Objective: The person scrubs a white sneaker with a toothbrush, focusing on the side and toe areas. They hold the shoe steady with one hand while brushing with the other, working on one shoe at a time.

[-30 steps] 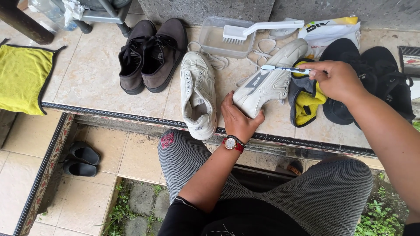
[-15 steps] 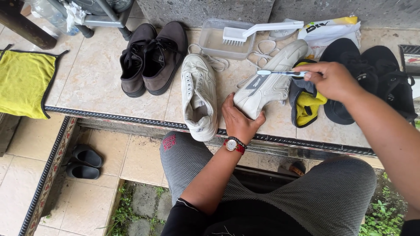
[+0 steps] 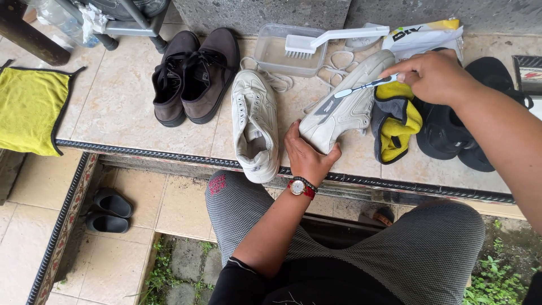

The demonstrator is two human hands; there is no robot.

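Grey speckled trousers [image 3: 395, 254] cover the person's knees, nearest of all, below the tiled stone counter [image 3: 113, 107]. Just past the knees, the left hand [image 3: 307, 155], with a red wristwatch [image 3: 298, 187] on its wrist, wraps around the heel end of a white leather sneaker lying on its side [image 3: 344, 104] near the counter's front edge. That grip is closed on the shoe, but it only holds one end, so a hard push from the brush could make the shoe twist or slide off the edge. Beside it to the left sits the other white sneaker [image 3: 255, 121], upright, with its heel close to the same edge; a bump from the elbow could knock it down to the floor. The right hand [image 3: 432, 76] pinches a small white and blue toothbrush [image 3: 361, 87], its bristle end touching the shoe's side. The thin handle might slip in wet fingers, I think. A yellow and grey cloth [image 3: 395, 121] lies just beside the shoe, with black sandals [image 3: 451, 133] under the right arm. Farther back stand a pair of dark brown lace-up shoes [image 3: 195, 73], loose white laces [image 3: 333, 62], and a clear plastic tub [image 3: 279, 53] with a white scrub brush [image 3: 333, 38] resting across it. A swinging arm could tip that tub over.
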